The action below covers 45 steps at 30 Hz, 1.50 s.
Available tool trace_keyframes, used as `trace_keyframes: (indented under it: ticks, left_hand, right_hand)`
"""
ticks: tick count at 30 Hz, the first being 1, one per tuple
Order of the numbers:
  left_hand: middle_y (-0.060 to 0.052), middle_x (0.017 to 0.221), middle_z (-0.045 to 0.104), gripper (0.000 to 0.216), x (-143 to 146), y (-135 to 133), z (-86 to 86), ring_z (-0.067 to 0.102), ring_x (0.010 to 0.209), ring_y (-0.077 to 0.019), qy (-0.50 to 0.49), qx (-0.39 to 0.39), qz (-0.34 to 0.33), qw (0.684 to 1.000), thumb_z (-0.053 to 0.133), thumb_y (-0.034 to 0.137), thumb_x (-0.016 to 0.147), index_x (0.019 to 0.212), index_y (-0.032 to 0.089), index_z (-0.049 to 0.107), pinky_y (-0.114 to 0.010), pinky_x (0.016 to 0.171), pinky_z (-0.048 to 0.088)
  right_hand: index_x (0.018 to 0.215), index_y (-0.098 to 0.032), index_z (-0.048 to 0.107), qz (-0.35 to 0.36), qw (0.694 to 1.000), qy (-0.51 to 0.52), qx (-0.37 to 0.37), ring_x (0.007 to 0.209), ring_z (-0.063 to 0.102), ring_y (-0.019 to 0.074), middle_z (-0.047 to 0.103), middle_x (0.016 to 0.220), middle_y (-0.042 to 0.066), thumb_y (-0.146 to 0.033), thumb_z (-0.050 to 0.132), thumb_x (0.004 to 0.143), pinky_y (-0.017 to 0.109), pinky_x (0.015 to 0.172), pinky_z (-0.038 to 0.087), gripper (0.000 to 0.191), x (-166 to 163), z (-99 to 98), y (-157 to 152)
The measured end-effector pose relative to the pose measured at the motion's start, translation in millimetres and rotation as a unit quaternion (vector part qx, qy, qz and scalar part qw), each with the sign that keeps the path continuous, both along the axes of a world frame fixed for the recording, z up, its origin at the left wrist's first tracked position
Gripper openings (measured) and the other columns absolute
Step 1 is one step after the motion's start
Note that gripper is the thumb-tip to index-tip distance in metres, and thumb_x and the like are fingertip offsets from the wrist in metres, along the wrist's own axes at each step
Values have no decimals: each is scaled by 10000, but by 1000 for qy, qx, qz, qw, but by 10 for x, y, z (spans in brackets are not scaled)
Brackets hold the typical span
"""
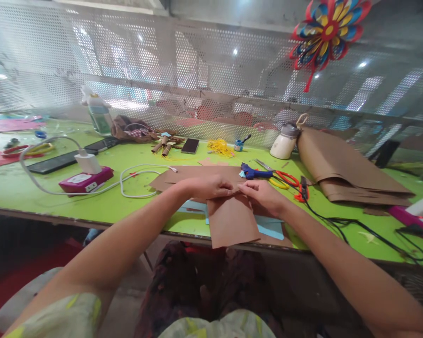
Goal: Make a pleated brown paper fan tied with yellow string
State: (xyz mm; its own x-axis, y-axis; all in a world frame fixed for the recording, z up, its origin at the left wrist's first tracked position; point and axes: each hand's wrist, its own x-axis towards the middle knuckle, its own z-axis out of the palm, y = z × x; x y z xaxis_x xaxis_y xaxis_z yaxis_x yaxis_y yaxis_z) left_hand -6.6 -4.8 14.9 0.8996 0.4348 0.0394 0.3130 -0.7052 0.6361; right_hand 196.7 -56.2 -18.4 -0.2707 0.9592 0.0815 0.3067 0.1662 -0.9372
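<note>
My left hand [215,187] and my right hand [262,195] meet at the top edge of a piece of brown paper [231,220]. Fingers of both are closed on that edge, which looks folded or rolled between them. The paper's lower end hangs toward me over the front of the table. Beneath it lie light blue paper pieces [270,227] and a larger brown sheet [176,174]. Just beyond my right hand rests a blue glue gun [255,172], with orange-and-yellow-handled scissors [285,178] beside it.
On the green table [141,206], a purple power block [88,180] with a white cable is at left. A phone [190,146], yellow strands [220,148] and a cream jug [284,142] stand behind. Folded brown paper [348,164] and a black cord [333,219] are at right.
</note>
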Motion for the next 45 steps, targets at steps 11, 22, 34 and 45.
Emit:
trace_keyframes:
  ticks: [11,22,34,45]
  left_hand:
    - [-7,746,579,345,102,-36,-67,438,632,-98,25,74,20,997,400,377,873,973,140,631,-196,577,311]
    - [16,583,468,378,35,-6,-27,358,533,-74,-33,-206,80,975,607,490,725,716,115,654,-217,511,260]
    - [8,538,540,344,29,70,-83,395,514,-74,-45,-187,143,971,678,458,655,705,119,713,-220,495,268]
    - [5,631,585,346,24,38,17,433,551,-78,-65,-36,115,991,609,430,717,855,127,706,-205,505,290]
  right_hand:
    - [615,-172,517,-49,995,66,-52,337,325,44,418,417,-82,-469,693,651,196,347,216,348,3,-73,45]
    - [617,-159,549,-34,996,78,-17,388,338,48,434,472,-71,-438,687,668,214,393,227,316,75,-32,69]
    - [640,-157,574,-26,998,48,21,427,361,63,467,495,-51,-452,663,693,219,423,262,313,113,-6,84]
    - [771,-167,643,-49,978,-58,196,551,481,119,577,632,5,-423,583,781,246,507,377,264,148,106,17]
